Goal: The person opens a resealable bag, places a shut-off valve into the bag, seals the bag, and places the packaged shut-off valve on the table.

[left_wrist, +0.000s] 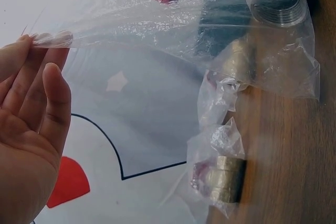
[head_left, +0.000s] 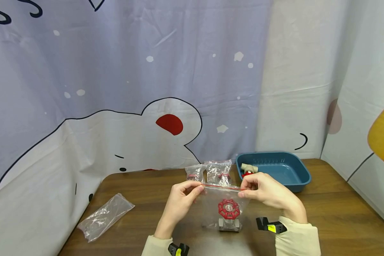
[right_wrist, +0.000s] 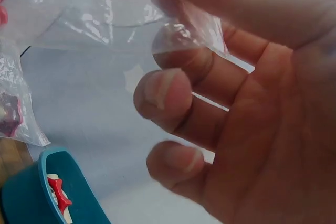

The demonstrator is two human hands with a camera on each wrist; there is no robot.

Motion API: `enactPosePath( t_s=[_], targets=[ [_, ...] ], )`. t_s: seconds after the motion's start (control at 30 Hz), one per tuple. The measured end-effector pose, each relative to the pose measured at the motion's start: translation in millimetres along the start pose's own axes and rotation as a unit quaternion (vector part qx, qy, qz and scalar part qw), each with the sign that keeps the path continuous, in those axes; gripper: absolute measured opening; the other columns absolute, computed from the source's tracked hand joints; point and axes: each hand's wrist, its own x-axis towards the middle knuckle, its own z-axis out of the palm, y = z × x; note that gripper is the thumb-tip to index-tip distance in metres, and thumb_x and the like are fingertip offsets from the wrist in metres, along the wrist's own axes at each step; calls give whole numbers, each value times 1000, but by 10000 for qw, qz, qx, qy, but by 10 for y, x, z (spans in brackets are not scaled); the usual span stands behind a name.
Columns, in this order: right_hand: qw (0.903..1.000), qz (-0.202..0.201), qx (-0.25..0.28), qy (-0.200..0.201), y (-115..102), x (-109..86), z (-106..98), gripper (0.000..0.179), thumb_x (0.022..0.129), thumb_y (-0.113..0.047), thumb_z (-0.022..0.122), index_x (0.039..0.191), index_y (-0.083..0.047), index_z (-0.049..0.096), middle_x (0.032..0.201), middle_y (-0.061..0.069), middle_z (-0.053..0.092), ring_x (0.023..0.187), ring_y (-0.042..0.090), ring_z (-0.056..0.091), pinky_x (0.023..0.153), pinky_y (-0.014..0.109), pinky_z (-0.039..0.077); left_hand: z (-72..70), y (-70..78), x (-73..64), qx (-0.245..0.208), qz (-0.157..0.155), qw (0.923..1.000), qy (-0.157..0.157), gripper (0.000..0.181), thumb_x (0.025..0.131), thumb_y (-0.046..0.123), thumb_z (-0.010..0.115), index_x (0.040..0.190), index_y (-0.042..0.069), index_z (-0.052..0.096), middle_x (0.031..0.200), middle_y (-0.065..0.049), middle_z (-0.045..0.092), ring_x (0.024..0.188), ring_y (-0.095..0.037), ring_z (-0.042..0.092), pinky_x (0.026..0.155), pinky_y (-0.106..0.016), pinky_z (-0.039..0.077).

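A clear zip bag point(head_left: 211, 209) with a red line along its top edge hangs between both hands. Inside it stands a metal valve point(head_left: 229, 224) with a red handwheel point(head_left: 228, 208), low in the bag near the tabletop. My left hand point(head_left: 181, 201) pinches the bag's top left corner between thumb and fingers. At the top right corner, my right hand point(head_left: 273, 193) pinches the same edge. In the left wrist view the valve's threaded opening point(left_wrist: 281, 9) shows through the film. The right wrist view shows the right hand's other fingers point(right_wrist: 163, 98) loosely curled beside the film.
Behind the held bag, two bagged valves point(head_left: 195, 174) point(head_left: 220, 172) stand by the curtain. A blue tray point(head_left: 297, 174) at the back right holds a pale valve point(head_left: 249, 168) with a red handwheel. Another clear bag point(head_left: 105, 217) lies flat on the wooden table point(head_left: 140, 227) at left.
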Motion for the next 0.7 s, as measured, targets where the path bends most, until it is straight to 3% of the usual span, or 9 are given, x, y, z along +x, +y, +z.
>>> enactPosePath(
  t_s=[0.17, 0.37, 0.53, 0.7],
  targets=[
    [9987, -369, -286, 206, 30, 24, 27, 18, 87, -20, 75, 74, -22, 62, 63, -14, 47, 60, 3, 45, 54, 21, 38, 3, -4, 11, 4, 53, 10000, 20, 9, 92, 3, 66, 95, -5, 71, 83, -13, 72, 60, -7, 54, 54, -25, 49],
    [9980, -325, -386, 372, 30, 28, 36, 19, 87, -20, 75, 73, -23, 62, 63, -14, 46, 59, 3, 44, 53, 21, 37, 8, -8, 15, -10, 90, 10000, 15, 9, 93, 3, 65, 94, -5, 71, 83, -15, 72, 59, -7, 54, 53, -23, 47],
    [10000, -34, 43, 76, 13, -13, -11, 13, 87, -27, 75, 82, -19, 67, 66, -10, 52, 62, 5, 48, 56, 23, 40, 7, -6, 17, -18, 83, 10000, 6, 12, 93, 4, 65, 95, -7, 70, 82, -16, 71, 60, -9, 54, 53, -23, 47],
    [9993, -4, 359, -144, 36, -44, -51, 4, 88, -18, 75, 88, -17, 71, 72, -8, 60, 65, 6, 51, 58, 24, 43, 8, -9, 14, -37, 99, 9999, 30, 9, 93, 3, 65, 94, -5, 70, 83, -20, 71, 59, -9, 53, 53, -25, 48]
  ],
)
